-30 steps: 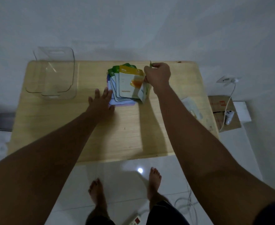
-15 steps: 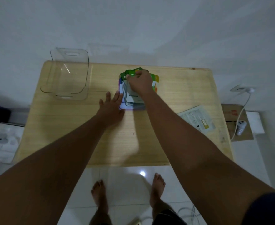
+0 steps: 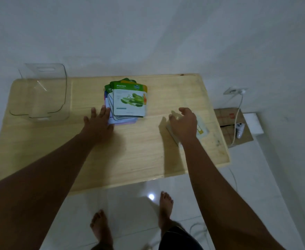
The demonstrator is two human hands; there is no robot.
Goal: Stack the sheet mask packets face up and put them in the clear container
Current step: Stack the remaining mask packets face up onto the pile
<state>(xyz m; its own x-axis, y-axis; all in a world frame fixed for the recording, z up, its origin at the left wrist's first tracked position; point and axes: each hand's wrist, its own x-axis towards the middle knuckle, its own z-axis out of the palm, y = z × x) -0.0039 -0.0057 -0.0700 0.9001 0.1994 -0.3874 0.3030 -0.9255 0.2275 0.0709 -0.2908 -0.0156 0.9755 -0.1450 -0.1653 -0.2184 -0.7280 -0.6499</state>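
Wooden table (image 3: 130,150): left hand (image 3: 98,123) touches packet stack (image 3: 130,101).

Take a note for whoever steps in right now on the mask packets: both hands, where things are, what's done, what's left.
Left hand: flat on the table, fingers touching the near left edge of the stack.
Right hand: curled over a loose packet on the table's right side; unclear whether it grips it.
Stack: mid-table, fanned unevenly, green packet face up on top.
Container: far left corner, no packets inside.
Done: most packets stacked.
Left: add the loose packet face up, square the stack, put it in the container.
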